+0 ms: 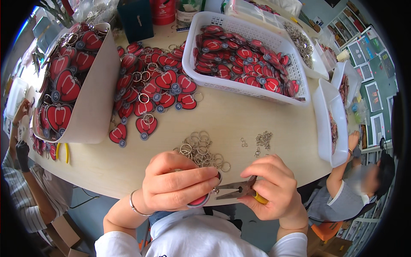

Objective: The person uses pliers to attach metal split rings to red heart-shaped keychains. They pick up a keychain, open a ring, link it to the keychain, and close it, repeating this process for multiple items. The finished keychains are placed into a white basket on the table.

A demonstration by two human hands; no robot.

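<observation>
My left hand point(175, 182) is closed on a red heart-shaped keychain charm point(198, 201), mostly covered by the fingers. In my right hand point(277, 184) are small pliers point(233, 189) with yellow handles. Their jaws are apart and point left, at a small metal ring on the charm's edge. A heap of silver key rings point(200, 150) lies on the table just beyond my left hand. Beyond my right hand sits a small pile of tiny metal links point(264, 139). More red heart charms point(167, 81), some with key rings attached, are spread over the far left of the table.
A beige bin point(94, 113) full of charms leans at the left, beside yellow-handled pliers point(63, 153). A white basket point(252, 95) of charms stands at the back. White trays point(327, 103) line the right edge. One person point(351, 188) sits at the right, another point(30, 192) at the left.
</observation>
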